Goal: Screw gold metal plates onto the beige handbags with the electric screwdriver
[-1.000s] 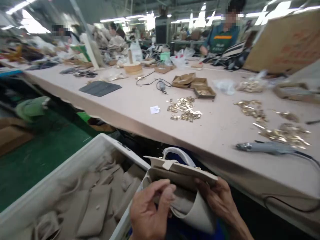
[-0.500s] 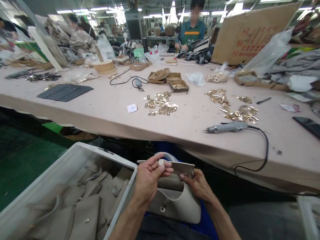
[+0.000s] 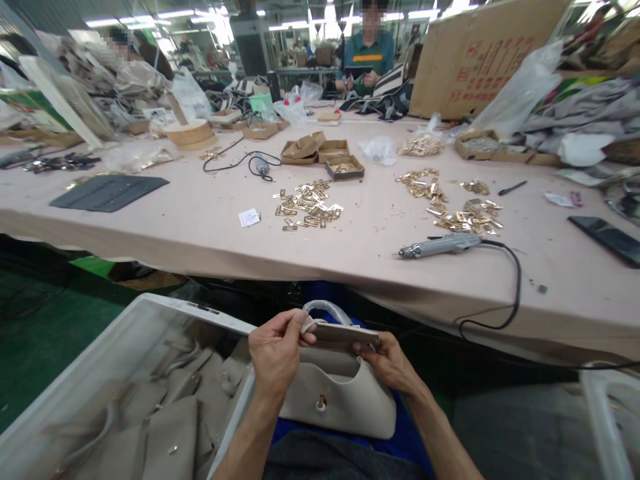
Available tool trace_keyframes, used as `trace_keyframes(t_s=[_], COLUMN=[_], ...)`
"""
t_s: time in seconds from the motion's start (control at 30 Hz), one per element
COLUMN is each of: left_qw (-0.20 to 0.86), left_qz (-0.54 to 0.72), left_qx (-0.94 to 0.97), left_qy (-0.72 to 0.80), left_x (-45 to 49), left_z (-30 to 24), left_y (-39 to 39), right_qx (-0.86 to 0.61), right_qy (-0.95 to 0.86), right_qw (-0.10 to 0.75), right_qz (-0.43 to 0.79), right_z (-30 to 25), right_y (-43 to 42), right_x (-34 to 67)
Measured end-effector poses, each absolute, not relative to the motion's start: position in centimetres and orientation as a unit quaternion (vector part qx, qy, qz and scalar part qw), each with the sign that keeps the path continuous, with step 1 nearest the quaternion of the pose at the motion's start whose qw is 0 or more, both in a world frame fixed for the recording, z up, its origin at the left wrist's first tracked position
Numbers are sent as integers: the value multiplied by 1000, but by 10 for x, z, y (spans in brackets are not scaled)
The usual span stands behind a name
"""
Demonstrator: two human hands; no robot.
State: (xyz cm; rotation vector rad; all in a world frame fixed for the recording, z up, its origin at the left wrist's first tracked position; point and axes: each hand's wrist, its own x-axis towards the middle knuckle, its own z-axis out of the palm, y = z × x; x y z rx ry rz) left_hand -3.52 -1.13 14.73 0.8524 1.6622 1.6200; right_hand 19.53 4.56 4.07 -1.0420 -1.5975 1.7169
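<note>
A beige handbag rests on my lap, its flap raised and a metal clasp on its front. The bag's handle, wrapped in clear plastic, arches behind the flap. My left hand is closed, thumb and fingers pinching the flap's left end. At the other end, my right hand grips the flap's right corner with the thumb on its inner side. What lies inside the bag is hidden.
A white crate with several beige bags stands at my left. On the table lie gold metal fittings, a corded electric screwdriver, small cardboard boxes and a phone. A person stands beyond the table.
My left hand has turned and closed onto the flap's left end; before, its fingers were extended around a small pale piece. My right hand keeps its hold. The view has shifted slightly right.
</note>
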Motion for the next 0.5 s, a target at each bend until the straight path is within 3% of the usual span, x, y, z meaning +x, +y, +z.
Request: trace_keyframes(t_s=[0.07, 0.23, 0.5], left_qw=[285, 382, 392], left_qz=[603, 545, 439], left_qx=[360, 413, 538], left_qy=[653, 623, 604], left_x=[-47, -59, -55], left_z=[150, 157, 164], left_y=[-7, 5, 5], right_qx=[-401, -432, -422], right_qy=[-589, -580, -584], right_qw=[291, 287, 302], right_qz=[638, 629, 624], right_z=[39, 35, 46], right_y=[45, 44, 43], right_x=[196, 198, 196])
